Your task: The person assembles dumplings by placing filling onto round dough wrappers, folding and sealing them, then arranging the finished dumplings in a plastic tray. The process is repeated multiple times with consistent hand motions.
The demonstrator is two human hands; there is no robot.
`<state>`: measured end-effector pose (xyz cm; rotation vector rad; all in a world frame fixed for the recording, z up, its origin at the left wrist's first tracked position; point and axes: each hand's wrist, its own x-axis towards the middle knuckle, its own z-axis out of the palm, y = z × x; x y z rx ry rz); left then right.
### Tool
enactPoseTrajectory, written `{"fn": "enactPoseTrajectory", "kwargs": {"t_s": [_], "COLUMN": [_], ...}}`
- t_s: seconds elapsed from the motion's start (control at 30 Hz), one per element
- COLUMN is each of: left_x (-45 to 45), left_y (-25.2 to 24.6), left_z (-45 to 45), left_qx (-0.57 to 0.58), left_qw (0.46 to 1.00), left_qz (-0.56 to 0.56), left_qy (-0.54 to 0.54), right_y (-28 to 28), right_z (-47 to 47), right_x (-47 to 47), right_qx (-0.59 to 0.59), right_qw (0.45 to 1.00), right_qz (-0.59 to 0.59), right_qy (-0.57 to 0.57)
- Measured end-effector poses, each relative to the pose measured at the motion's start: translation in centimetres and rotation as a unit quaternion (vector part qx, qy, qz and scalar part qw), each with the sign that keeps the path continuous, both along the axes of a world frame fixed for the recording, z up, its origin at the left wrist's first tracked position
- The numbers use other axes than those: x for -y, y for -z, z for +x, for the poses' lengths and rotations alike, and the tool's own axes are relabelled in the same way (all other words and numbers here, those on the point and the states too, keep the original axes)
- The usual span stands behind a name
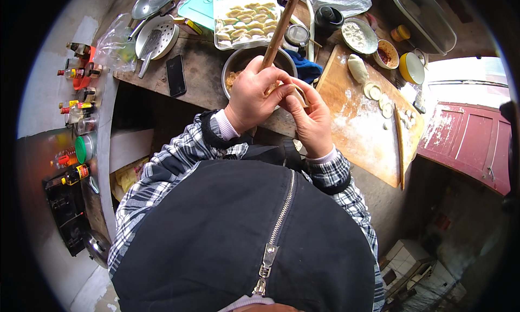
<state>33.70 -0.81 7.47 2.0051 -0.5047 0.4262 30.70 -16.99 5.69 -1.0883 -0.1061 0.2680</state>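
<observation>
Pinched between both hands is a dumpling (300,95), a folded dough wrapper mostly hidden by the fingers. My left hand (254,95) also grips a wooden stick (283,26), which slants up and away from the fist. My right hand (312,119) has its thumb and fingers on the wrapper's right side. Beneath and behind the hands stands a metal bowl (293,64) with minced filling (232,81) in it. Beyond the bowl, a plastic tray (217,11) carries rows of shaped dumplings (248,24).
To the right lies a floured wooden board (345,121) with a dough lump (358,69), rolled wrappers (375,93), small dough pieces (408,118) and a rolling pin (399,145). A phone (176,76) and a white colander (164,48) lie left. A floured plate (359,36) stands behind the board.
</observation>
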Motion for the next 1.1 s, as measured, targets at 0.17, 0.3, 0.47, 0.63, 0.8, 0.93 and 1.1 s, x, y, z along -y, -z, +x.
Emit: {"fn": "enactPoseTrajectory", "kwargs": {"t_s": [0.17,0.3,0.47,0.63,0.8,0.93,1.1], "left_x": [0.0,-0.1,-0.3,-0.3,-0.3,-0.2,-0.1], "left_y": [-0.3,-0.5,-1.2,-2.0,-2.1,-2.1,-2.5], "left_z": [0.2,0.3,-0.2,-0.8,-0.8,-0.8,-1.1], "left_qx": [-0.014,0.034,0.052,-0.021,-0.025,-0.004,-0.011], "left_qw": [0.999,0.998,0.998,0.998,0.999,1.000,0.999], "left_qz": [-0.009,0.010,-0.020,-0.052,-0.041,-0.026,-0.034], "left_qy": [0.032,0.054,0.021,0.014,0.007,0.009,0.008], "right_y": [-0.8,-1.1,-1.9,-2.9,-3.1,-3.1,-3.4], "right_z": [0.1,0.1,0.3,0.2,-0.2,0.0,0.3], "right_x": [1.0,1.6,2.7,3.2,2.9,3.0,2.7], "right_qx": [0.013,0.046,0.133,0.196,0.201,0.253,0.214], "right_qw": [0.998,0.992,0.977,0.942,0.935,0.908,0.926], "right_qz": [-0.054,-0.116,-0.165,-0.255,-0.258,-0.300,-0.287], "right_qy": [-0.010,-0.010,0.017,0.091,0.137,0.148,0.117]}}
